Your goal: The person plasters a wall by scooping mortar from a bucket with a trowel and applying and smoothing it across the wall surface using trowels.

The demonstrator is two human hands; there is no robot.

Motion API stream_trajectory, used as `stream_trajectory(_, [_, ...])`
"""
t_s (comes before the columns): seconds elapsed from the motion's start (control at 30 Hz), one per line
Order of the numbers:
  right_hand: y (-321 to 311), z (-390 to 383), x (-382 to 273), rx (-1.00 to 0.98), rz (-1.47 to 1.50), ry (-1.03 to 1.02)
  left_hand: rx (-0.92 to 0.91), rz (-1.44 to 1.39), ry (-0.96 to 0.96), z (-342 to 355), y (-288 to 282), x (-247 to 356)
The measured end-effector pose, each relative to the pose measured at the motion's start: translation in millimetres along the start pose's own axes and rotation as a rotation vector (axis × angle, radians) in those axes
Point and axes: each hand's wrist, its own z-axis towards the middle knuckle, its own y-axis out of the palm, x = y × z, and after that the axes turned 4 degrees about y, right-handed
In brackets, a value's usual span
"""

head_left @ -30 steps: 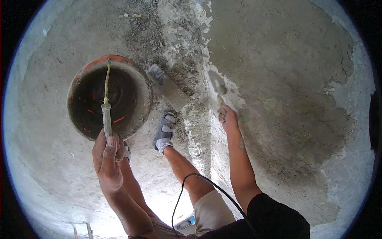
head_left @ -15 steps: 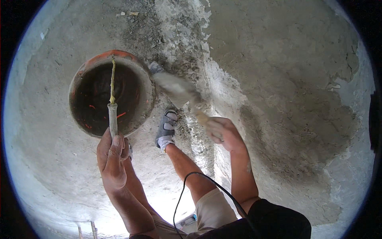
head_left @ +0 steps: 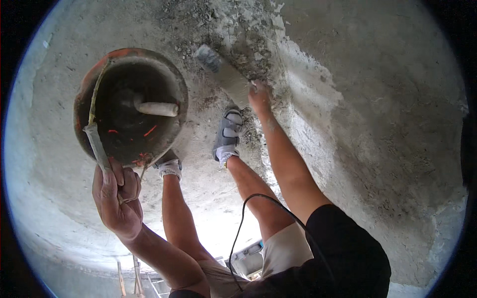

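My left hand (head_left: 119,198) is closed round the pale tube grip of the bucket handle (head_left: 98,144). Below it hangs a round, mortar-stained bucket (head_left: 181,94) with orange showing on its rim. A trowel (head_left: 159,109) rests inside, its pale handle toward the right wall; its blade is hard to make out in the dark bowl. My right hand (head_left: 261,99) is closed at the right end of a long, flat plastering float (head_left: 231,82), low by the floor. Grey mortar coats the float's far end. My fingers partly hide its grip.
Rubble and crumbs (head_left: 198,22) lie along the foot of the rough plastered wall (head_left: 382,124) at right. My sandalled right foot (head_left: 229,131) stands just below the float, the other beside the bucket. A black cable (head_left: 243,213) loops before my body. Sticks (head_left: 136,275) stand at lower left.
The trowel that was in my right hand now lies in the bucket. My right hand has reached forward to the float. The bucket has shifted slightly left, its handle leaning left.
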Motion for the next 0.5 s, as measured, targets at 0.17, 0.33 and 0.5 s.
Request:
stream_trajectory(0.17, [-6,-46,-37,-0.265,0.141,0.029,-0.028,0.071,0.026,6,-12,-1])
stream_trajectory(0.33, [15,-46,-29,0.068,0.231,-0.033,0.026,0.046,0.042,10,2,-3])
stream_trajectory(0.5, [31,-41,18,-0.021,-0.035,-0.397,0.032,-0.082,0.058,14,12,-13])
